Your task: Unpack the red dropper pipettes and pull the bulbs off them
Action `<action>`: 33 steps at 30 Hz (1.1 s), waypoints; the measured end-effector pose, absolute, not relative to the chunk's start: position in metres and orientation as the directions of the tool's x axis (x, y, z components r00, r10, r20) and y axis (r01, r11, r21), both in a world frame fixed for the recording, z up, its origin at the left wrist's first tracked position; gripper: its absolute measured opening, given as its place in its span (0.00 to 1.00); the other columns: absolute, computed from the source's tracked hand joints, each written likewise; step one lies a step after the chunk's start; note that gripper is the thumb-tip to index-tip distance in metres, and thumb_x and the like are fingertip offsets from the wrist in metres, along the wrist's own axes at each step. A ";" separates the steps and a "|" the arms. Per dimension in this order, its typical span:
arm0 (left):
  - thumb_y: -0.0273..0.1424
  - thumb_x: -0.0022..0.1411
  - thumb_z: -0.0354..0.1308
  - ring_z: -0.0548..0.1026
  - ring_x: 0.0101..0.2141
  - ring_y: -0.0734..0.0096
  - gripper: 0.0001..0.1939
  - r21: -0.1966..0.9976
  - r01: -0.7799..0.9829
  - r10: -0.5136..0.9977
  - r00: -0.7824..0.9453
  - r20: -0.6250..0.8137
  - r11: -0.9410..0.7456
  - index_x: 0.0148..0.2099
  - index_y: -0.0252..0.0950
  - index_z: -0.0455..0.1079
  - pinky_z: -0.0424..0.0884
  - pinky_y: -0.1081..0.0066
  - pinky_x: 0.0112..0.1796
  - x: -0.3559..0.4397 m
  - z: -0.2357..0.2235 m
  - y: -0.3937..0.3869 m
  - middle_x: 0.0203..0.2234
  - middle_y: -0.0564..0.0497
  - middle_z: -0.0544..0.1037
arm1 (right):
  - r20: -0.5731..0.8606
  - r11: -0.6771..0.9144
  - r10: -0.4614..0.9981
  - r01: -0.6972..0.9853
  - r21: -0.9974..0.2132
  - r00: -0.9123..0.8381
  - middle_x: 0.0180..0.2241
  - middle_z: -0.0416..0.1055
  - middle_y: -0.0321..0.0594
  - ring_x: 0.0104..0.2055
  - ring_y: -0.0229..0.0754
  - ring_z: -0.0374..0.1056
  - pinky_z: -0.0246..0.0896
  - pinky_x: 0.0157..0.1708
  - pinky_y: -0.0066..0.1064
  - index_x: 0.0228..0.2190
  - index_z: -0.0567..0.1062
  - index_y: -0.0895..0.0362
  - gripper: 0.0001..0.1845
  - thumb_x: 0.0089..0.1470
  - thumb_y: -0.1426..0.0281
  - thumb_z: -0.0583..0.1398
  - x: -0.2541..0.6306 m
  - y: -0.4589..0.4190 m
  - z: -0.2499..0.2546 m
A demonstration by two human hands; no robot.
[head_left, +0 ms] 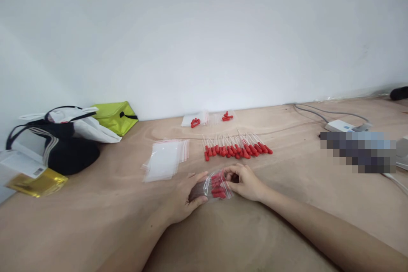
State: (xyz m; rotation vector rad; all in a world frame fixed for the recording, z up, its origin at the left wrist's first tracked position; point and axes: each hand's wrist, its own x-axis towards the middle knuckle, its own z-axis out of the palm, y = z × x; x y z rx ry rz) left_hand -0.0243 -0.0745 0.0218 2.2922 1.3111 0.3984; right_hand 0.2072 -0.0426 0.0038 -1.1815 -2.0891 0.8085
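Observation:
Between my hands is a clear zip bag [208, 185] with several red-bulbed droppers [218, 192] inside, their bulbs toward its right end. My left hand [188, 195] grips the bag's left end, thumb in front and fingers behind. At the zip edge on the right, my right hand [244, 182] pinches the bag with thumb and fingers. Just beyond lies a row of loose droppers [236, 148], red bulbs facing me and thin pale stems pointing away. A fanned stack of flat zip bags [162, 159] rests to the left of that row.
Near the wall lie bags with red-bulbed pieces [227, 116]. At left are a lime-green bag [113, 117], a black cap-like item [73, 153], white plastic and a gold packet [38, 182]. A power strip [339, 126] with cables and a blurred-out patch are at right.

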 end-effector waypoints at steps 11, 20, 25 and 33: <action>0.35 0.58 0.52 0.56 0.56 0.58 0.26 0.526 0.740 0.870 0.492 -0.001 -0.418 0.58 0.42 0.52 0.55 0.53 0.53 -0.023 0.025 -0.075 0.51 0.49 0.67 | 0.164 0.504 0.823 0.567 -0.652 -0.543 0.31 0.69 0.37 0.36 0.40 0.62 0.53 0.38 0.36 0.31 0.71 0.55 0.07 0.46 0.68 0.60 0.209 -0.043 0.008; 0.35 0.58 0.52 0.59 0.55 0.60 0.24 0.542 0.716 0.862 0.506 0.033 -0.441 0.56 0.42 0.56 0.54 0.53 0.54 -0.024 0.024 -0.072 0.49 0.49 0.69 | 0.291 0.681 0.664 0.396 -0.616 -0.689 0.39 0.70 0.38 0.41 0.40 0.63 0.53 0.42 0.35 0.39 0.71 0.52 0.18 0.43 0.74 0.61 0.225 -0.040 0.007; 0.36 0.57 0.52 0.57 0.56 0.56 0.21 0.512 0.757 0.877 0.479 -0.013 -0.406 0.54 0.42 0.60 0.57 0.52 0.52 -0.024 0.025 -0.073 0.53 0.48 0.65 | 0.368 0.729 0.655 0.426 -0.536 -0.659 0.34 0.72 0.36 0.37 0.38 0.64 0.50 0.37 0.32 0.35 0.73 0.52 0.12 0.45 0.71 0.60 0.216 -0.042 0.007; 0.35 0.57 0.53 0.59 0.55 0.57 0.22 0.516 0.741 0.871 0.490 0.024 -0.431 0.54 0.42 0.60 0.57 0.52 0.52 -0.025 0.024 -0.071 0.52 0.47 0.66 | 0.414 0.748 0.651 0.446 -0.491 -0.636 0.27 0.71 0.34 0.32 0.38 0.64 0.50 0.36 0.33 0.30 0.72 0.54 0.10 0.40 0.72 0.59 0.231 -0.041 0.013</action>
